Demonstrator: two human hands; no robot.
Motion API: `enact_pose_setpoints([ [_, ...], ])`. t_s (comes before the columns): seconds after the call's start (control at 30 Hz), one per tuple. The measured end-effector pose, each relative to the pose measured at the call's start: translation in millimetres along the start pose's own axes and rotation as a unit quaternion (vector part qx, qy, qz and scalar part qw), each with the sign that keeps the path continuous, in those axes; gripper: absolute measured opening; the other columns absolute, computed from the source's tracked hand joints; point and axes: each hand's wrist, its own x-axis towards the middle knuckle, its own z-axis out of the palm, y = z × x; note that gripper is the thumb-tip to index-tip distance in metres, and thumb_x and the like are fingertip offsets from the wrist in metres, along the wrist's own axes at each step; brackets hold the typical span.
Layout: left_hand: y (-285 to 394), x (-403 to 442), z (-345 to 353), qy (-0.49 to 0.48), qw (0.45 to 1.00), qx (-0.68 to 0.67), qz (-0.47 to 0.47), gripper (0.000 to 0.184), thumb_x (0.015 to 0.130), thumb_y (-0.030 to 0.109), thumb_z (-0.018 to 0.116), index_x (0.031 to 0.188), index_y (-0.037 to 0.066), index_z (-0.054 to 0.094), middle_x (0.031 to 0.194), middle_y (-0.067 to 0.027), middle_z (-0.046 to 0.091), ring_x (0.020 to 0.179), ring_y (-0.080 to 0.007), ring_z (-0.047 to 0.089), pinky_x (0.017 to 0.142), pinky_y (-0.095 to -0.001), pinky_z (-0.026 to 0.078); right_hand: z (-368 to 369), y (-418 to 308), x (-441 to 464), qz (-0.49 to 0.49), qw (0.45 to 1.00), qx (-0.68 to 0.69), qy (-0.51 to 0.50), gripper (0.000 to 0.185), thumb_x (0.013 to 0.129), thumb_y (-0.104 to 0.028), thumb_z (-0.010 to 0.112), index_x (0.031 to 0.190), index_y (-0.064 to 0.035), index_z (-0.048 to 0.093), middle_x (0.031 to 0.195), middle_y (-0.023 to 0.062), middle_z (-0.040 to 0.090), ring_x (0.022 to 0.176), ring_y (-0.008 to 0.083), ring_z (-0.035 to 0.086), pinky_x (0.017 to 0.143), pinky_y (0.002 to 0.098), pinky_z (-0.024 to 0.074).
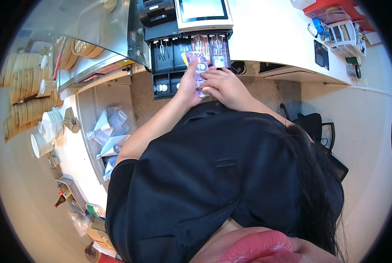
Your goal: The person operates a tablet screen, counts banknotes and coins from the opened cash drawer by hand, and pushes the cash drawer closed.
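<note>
Purple banknotes (201, 66) are held between my two hands, over the front of an open cash drawer (175, 69). My left hand (189, 83) grips them from the left side, thumb on top. My right hand (224, 86) lies against their right side with its fingers bent over them. Behind the hands, more banknotes (219, 51) lie under the clips of the drawer's right-hand slots. Silvery coins (162, 87) sit in a front left compartment of the drawer.
A touchscreen (203, 9) and a black printer (156, 12) stand above the drawer. Glass casing and bamboo steamers (85, 48) are at the upper left, stacked white bowls (42, 144) below them. A phone-like black device (321, 55) lies on the white counter (270, 30).
</note>
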Motion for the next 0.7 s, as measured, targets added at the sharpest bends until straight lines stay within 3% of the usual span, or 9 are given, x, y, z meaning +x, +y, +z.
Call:
enact_pose_setpoints([
  [0.1, -2.8, 5.7, -3.4, 0.073, 0.995, 0.057, 0.030, 0.045, 0.109, 0.035, 0.047, 0.137, 0.000, 0.054, 0.123, -0.0157, 0.064, 0.114, -0.0266, 0.065, 0.099, -0.0446, 0.056, -3.2, 30.2, -2.8, 0.181, 0.938, 0.287, -0.074, 0.031, 0.105, -0.023, 0.051, 0.120, -0.0066, 0.072, 0.117, 0.0145, 0.073, 0.120, 0.0320, 0.064, 0.107, 0.0461, 0.0426],
  [0.17, 2.7, 9.4, -9.5, 0.106, 0.993, 0.011, 0.048, 0.041, 0.110, 0.031, 0.043, 0.138, 0.003, 0.055, 0.116, -0.0133, 0.065, 0.107, -0.0249, 0.066, 0.094, -0.0475, 0.058, 1.9, 51.9, 0.4, 0.175, 0.969, 0.160, 0.069, 0.029, 0.101, -0.022, 0.056, 0.120, -0.0067, 0.072, 0.119, 0.0152, 0.072, 0.125, 0.0310, 0.060, 0.111, 0.0509, 0.0381],
  [0.2, 6.5, 10.8, -12.6, 0.104, 0.993, 0.008, 0.054, 0.041, 0.109, 0.030, 0.043, 0.140, 0.004, 0.053, 0.116, -0.0132, 0.064, 0.108, -0.0245, 0.066, 0.094, -0.0476, 0.058, 15.5, 76.2, -5.6, 0.154, 0.988, -0.008, 0.029, 0.034, 0.101, -0.018, 0.055, 0.130, -0.0062, 0.067, 0.125, 0.0168, 0.069, 0.127, 0.0315, 0.059, 0.115, 0.0565, 0.0318],
  [0.23, 9.5, 12.1, -15.4, 0.109, 0.992, 0.016, 0.066, 0.045, 0.106, 0.032, 0.048, 0.139, 0.002, 0.052, 0.121, -0.0137, 0.064, 0.114, -0.0264, 0.064, 0.100, -0.0514, 0.055, 17.1, 84.1, -6.9, 0.154, 0.988, -0.008, 0.028, 0.034, 0.101, -0.018, 0.055, 0.130, -0.0062, 0.067, 0.125, 0.0168, 0.069, 0.127, 0.0315, 0.059, 0.115, 0.0565, 0.0318],
  [0.3, 13.9, 14.2, -18.6, 0.134, 0.988, 0.011, 0.072, 0.044, 0.106, 0.032, 0.047, 0.140, 0.003, 0.051, 0.124, -0.0143, 0.064, 0.117, -0.0270, 0.063, 0.100, -0.0535, 0.054, 24.3, 93.2, -11.6, 0.079, 0.975, -0.155, -0.138, 0.042, 0.100, -0.015, 0.056, 0.140, -0.0066, 0.059, 0.131, 0.0169, 0.066, 0.129, 0.0310, 0.058, 0.118, 0.0643, 0.0227],
  [0.33, 14.6, 14.0, -20.2, 0.137, 0.988, 0.011, 0.071, 0.044, 0.106, 0.032, 0.047, 0.140, 0.003, 0.051, 0.124, -0.0143, 0.064, 0.117, -0.0270, 0.063, 0.100, -0.0535, 0.054, 32.0, 94.2, -11.9, 0.060, 0.975, -0.183, -0.109, 0.050, 0.100, -0.014, 0.058, 0.149, -0.0096, 0.052, 0.125, 0.0137, 0.070, 0.129, 0.0267, 0.059, 0.119, 0.0686, 0.0147],
  [0.47, 18.6, 15.4, -17.9, 0.163, 0.983, 0.031, 0.075, 0.045, 0.107, 0.031, 0.047, 0.143, 0.003, 0.048, 0.128, -0.0156, 0.062, 0.120, -0.0274, 0.061, 0.101, -0.0553, 0.054, 19.5, 91.5, 3.9, 0.161, 0.951, -0.166, -0.207, 0.056, 0.095, -0.012, 0.063, 0.150, -0.0104, 0.051, 0.111, 0.0080, 0.074, 0.121, 0.0241, 0.062, 0.119, 0.0649, 0.0181],
  [0.53, 17.6, 15.2, -19.0, 0.170, 0.982, 0.036, 0.071, 0.046, 0.107, 0.030, 0.048, 0.143, 0.003, 0.047, 0.128, -0.0156, 0.062, 0.121, -0.0275, 0.060, 0.101, -0.0554, 0.054, 9.2, 92.9, 6.4, 0.170, 0.976, -0.061, -0.120, 0.058, 0.089, -0.013, 0.070, 0.146, -0.0106, 0.056, 0.095, 0.0019, 0.074, 0.108, 0.0215, 0.064, 0.116, 0.0569, 0.0254],
  [0.7, 12.3, 9.3, -16.7, 0.123, 0.988, 0.074, -0.056, 0.037, 0.106, 0.030, 0.052, 0.134, 0.005, 0.055, 0.116, -0.0099, 0.065, 0.105, -0.0247, 0.067, 0.088, -0.0510, 0.060, -19.7, 61.6, 8.2, 0.205, 0.979, -0.011, -0.011, 0.050, 0.083, -0.015, 0.077, 0.132, -0.0125, 0.069, 0.086, -0.0024, 0.073, 0.097, 0.0200, 0.061, 0.106, 0.0427, 0.0338],
])
